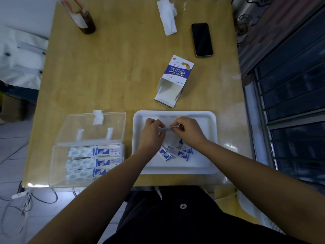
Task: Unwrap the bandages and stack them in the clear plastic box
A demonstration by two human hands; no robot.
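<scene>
Wood-grain yellow is seen across the table [105, 76], on which everything is laid. At its near left edge the clear plastic box [56, 166] is set, with its lid [70, 127] folded back flat. Inside it, stacked bandages [93, 159] printed in blue and white are arranged in three rows. Just beside the box, to the right, a white tray [211, 120] is placed. Beyond the tray an opened blue-and-white carton [174, 80] is laid on its side. Farther back, a dark phone [202, 39], a crumpled tissue [168, 16] and a brown bottle [84, 18] are spread well apart.

Over the tray the left hand [152, 136] and the right hand [190, 131] are held close together, both with fingers curled. A single bandage strip [168, 128] is pinched at its two ends, one end by each hand, and is stretched level between them. Below the hands a small heap of loose bandages [177, 153] is seen on the tray floor, partly covered by the right wrist.
</scene>
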